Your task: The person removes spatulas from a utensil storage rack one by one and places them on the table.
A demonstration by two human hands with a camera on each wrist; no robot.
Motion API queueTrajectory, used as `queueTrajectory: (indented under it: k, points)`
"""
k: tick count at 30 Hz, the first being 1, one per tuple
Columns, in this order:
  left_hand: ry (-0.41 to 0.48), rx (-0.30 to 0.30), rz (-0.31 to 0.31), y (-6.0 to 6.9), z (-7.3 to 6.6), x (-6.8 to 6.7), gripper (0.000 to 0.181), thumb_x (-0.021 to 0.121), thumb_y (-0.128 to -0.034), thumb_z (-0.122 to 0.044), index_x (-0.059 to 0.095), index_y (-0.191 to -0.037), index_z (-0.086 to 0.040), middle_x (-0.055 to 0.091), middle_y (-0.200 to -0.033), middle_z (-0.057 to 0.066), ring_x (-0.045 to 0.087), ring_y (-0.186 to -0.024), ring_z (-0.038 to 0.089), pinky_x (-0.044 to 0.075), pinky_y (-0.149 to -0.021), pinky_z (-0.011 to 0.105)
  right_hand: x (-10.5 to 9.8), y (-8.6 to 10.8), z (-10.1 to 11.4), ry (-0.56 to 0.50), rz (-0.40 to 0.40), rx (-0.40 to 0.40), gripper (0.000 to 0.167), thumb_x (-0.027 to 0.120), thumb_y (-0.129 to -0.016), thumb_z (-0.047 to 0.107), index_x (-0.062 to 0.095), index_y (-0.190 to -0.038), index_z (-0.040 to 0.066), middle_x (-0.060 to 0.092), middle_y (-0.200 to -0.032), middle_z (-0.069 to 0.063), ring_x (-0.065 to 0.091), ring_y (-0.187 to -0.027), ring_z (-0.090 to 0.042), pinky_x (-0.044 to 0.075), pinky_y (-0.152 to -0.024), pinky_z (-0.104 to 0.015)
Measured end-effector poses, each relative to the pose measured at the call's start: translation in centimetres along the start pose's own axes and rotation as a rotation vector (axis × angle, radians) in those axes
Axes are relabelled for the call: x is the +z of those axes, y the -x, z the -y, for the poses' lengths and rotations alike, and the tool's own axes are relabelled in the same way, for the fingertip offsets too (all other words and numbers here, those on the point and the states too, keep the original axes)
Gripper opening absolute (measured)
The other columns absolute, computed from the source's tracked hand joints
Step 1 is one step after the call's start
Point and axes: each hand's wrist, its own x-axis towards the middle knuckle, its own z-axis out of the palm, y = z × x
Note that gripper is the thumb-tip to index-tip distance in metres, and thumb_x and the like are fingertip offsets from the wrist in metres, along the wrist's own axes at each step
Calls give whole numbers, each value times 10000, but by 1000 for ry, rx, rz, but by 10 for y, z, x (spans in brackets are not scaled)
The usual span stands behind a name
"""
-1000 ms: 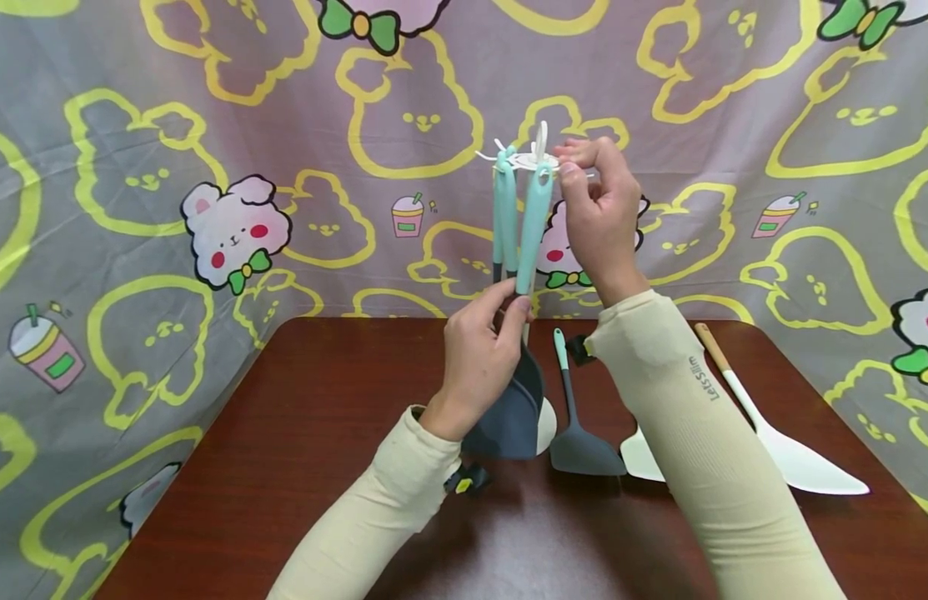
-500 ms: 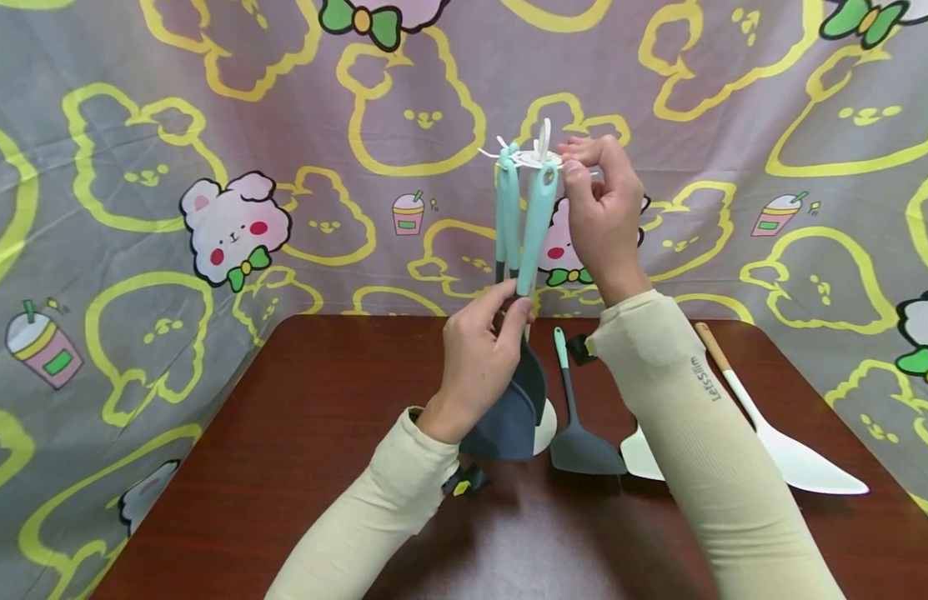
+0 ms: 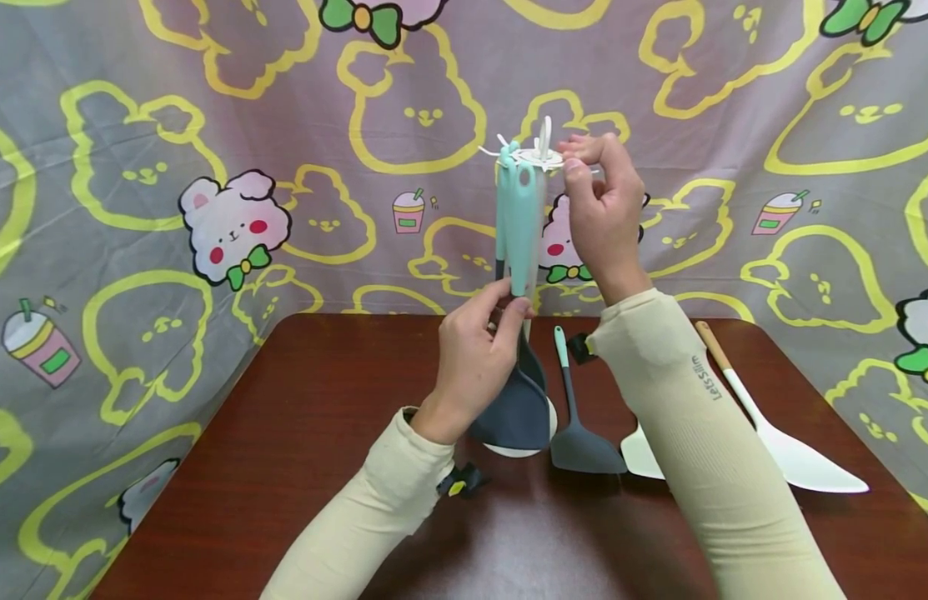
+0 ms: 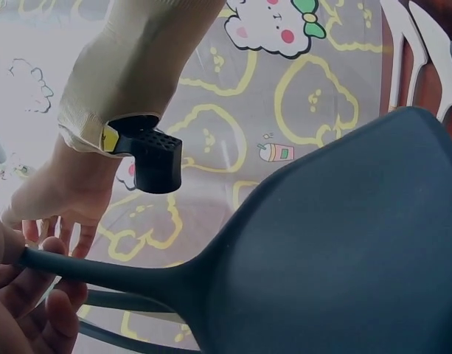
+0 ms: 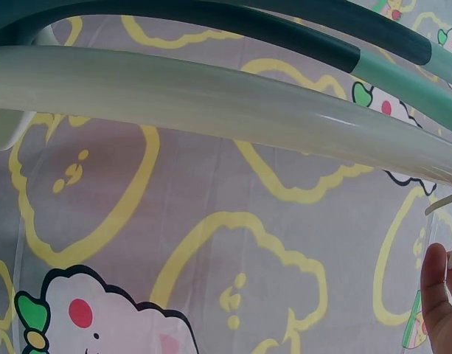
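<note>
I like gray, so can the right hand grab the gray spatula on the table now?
Probably not yet: the right hand pinches the white rack near its top. Nothing seems to cover the gray spatula, so letting go should free the way.

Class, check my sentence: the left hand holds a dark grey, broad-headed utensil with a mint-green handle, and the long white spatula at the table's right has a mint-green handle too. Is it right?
Not quite. The long white spatula has a tan, wood-coloured handle, not mint-green, as the head view shows; the left hand does hold the dark grey, broad-headed utensil.
</note>
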Motion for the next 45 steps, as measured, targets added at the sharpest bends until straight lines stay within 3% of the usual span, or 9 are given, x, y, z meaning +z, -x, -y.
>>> queueTrajectory:
  k: [10,16,22,28,35,39,45]
  points:
    - [-80,22,29,1,5,-12,161,584,-993,-143,680,-1038,-22,682,-817,65,577,-661,109,453,-572,222,1,-1,-1,-12,-7,3,201,462,-928,130,586,-887,-23,677,-1143,-197,610,-1206,-128,517,-724,-190]
    - [-183,36,28,5,10,-28,139,587,-990,-140,683,-1043,-53,664,-805,49,515,-617,102,404,-552,245,2,-2,1,-37,-21,69,157,471,-926,120,604,-846,96,687,-1150,-152,601,-1211,-123,518,-732,-212]
    - [-266,27,50,12,19,-45,109,618,-975,-152,673,-993,-60,598,-741,41,473,-595,107,386,-539,247,3,-1,1,-23,-23,107,168,462,-932,128,601,-866,62,677,-1174,-136,589,-1231,-127,520,-759,-208]
    - [-302,16,53,14,25,-61,94,645,-957,-136,681,-996,-57,628,-758,49,485,-590,111,388,-526,251,3,-2,-1,-36,-32,138,167,456,-933,123,600,-850,105,668,-1172,-116,585,-1231,-134,511,-747,-199]
    - [-325,-41,78,11,31,-76,112,597,-984,-132,694,-994,-76,655,-778,45,471,-585,109,397,-534,262,5,-1,-2,-61,-37,124,158,467,-928,117,600,-843,116,674,-1143,-91,592,-1218,-134,522,-736,-198]
    - [-362,-81,118,10,37,-85,132,580,-992,-136,697,-983,-76,648,-771,48,402,-534,118,345,-501,263,5,-1,-1,-66,-37,90,151,469,-925,118,594,-844,135,673,-1112,-46,596,-1211,-129,526,-738,-207]
    - [-440,-176,192,9,47,-101,160,548,-1008,-153,691,-983,-85,664,-763,51,358,-475,127,313,-473,273,6,-1,-1,-71,-37,121,159,467,-927,118,596,-839,146,671,-1136,-74,588,-1214,-131,518,-747,-216]
